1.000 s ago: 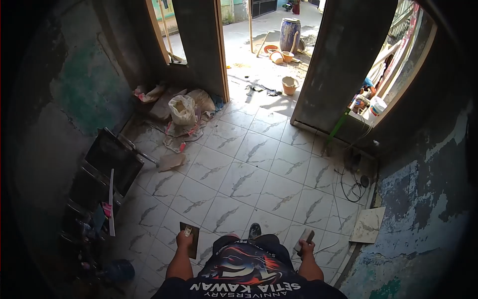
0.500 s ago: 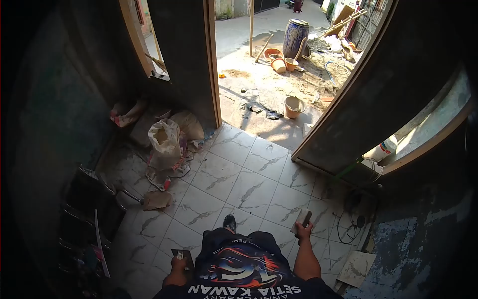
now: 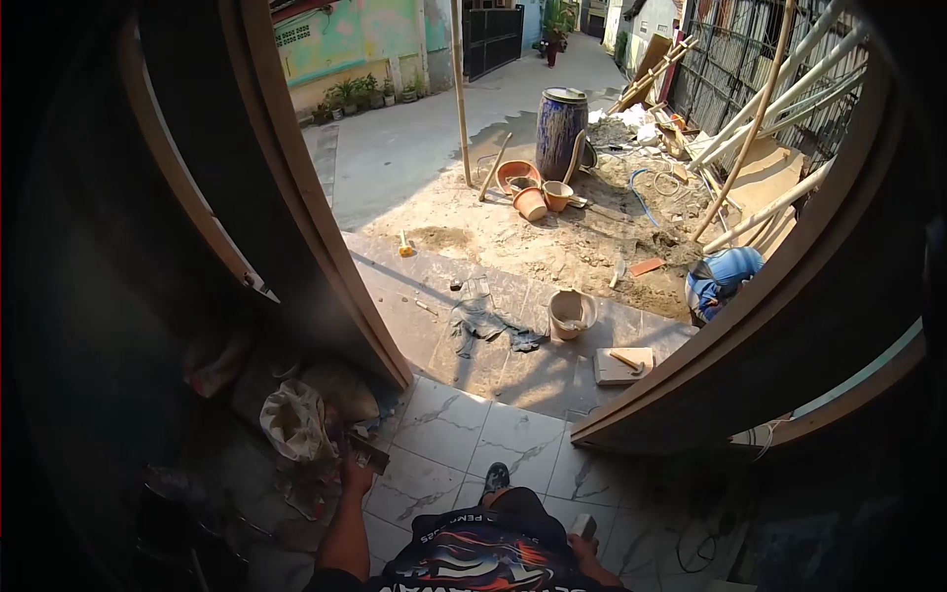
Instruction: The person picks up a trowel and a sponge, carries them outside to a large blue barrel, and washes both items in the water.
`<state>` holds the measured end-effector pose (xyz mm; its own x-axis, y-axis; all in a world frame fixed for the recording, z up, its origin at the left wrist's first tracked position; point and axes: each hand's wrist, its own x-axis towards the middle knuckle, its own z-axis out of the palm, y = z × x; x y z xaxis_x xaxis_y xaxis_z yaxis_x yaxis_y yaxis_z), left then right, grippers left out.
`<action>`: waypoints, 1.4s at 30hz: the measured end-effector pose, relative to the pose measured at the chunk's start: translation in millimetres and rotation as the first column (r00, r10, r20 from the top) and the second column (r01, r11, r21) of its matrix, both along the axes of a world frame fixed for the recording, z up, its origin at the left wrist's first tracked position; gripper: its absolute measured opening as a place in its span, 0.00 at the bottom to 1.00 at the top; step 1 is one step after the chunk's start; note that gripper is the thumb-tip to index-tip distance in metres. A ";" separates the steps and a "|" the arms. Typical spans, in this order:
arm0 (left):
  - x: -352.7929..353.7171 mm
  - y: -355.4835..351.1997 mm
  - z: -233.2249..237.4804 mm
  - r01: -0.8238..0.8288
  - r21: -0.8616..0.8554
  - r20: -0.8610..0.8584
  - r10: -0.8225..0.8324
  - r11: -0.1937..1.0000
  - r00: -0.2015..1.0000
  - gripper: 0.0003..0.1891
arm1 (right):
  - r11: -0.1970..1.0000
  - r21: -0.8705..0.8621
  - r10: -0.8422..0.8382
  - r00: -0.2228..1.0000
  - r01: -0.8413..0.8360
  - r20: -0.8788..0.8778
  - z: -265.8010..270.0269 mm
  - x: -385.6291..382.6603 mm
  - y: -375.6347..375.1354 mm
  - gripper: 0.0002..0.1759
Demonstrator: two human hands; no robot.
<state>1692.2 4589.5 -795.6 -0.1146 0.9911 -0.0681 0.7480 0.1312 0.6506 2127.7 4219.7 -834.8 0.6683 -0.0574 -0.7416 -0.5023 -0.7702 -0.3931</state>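
My left hand (image 3: pixel 355 474) is closed around the handle of a flat trowel (image 3: pixel 369 454), held out above the tiled floor (image 3: pixel 424 430) beside an open white sack (image 3: pixel 294 422). Close to my body on the other side, my right hand (image 3: pixel 582 549) grips a greyish block-like tool (image 3: pixel 584 527); its details are too small to make out. A dark shoe (image 3: pixel 496 478) shows between the hands, on the tiles in front of my shirt (image 3: pixel 478 553).
Wooden door frames (image 3: pixel 340 237) flank the opening. Outside are a bucket (image 3: pixel 572 314), a dark cloth (image 3: pixel 488 328), a hammer on a pale block (image 3: pixel 623 366), a blue barrel (image 3: pixel 560 133), orange buckets (image 3: pixel 530 203) and leaning poles. A person in blue (image 3: pixel 725 281) is partly behind the right frame.
The view has moved nearer the doorway and shows more outside. My left hand has lifted forward with the trowel; my right hand is lower and closer to my body.
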 end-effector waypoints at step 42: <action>421.7 806.5 -129.6 -0.305 -0.928 -0.193 0.422 0.215 0.886 0.33 | 0.504 0.214 0.288 0.396 -0.837 0.872 81.6 664.1 1555.0 0.50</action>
<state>2113.9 5396.0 -925.2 -0.3797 0.1043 -0.9192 0.3944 0.9171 -0.0588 2791.8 5774.7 -753.2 0.5932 0.7674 0.2431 0.5938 -0.2133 -0.7758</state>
